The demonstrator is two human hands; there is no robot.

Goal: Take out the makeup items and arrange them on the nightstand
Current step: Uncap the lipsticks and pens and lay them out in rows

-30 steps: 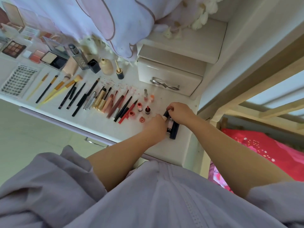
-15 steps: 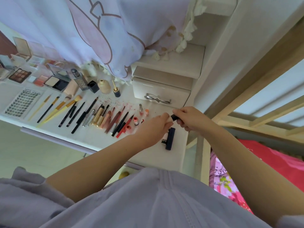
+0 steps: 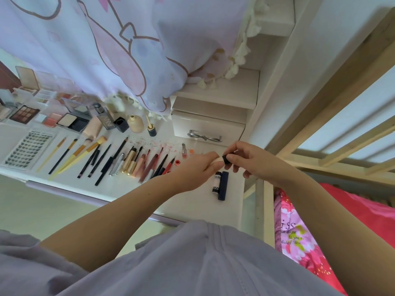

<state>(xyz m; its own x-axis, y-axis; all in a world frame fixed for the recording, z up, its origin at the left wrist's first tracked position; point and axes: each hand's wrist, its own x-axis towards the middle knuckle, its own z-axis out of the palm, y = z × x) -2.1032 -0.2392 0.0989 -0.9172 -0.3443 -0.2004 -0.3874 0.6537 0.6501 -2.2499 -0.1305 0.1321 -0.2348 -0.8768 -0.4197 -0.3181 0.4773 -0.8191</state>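
Most makeup is laid out in rows on the bench (image 3: 188, 207); a small tube (image 3: 220, 160) is gripped between left hand (image 3: 198, 169) and right hand (image 3: 245, 160), not yet placed

Daylit room: a printed curtain (image 3: 119, 50) hangs above the grip, a white drawer (image 3: 208, 130) behind it, wooden rails (image 3: 342, 133) right.

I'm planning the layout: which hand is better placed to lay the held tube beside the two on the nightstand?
Probably the left hand. It wraps the pale tube's body, while the right hand only pinches its black cap. The white tube and navy tube lie just below both hands.
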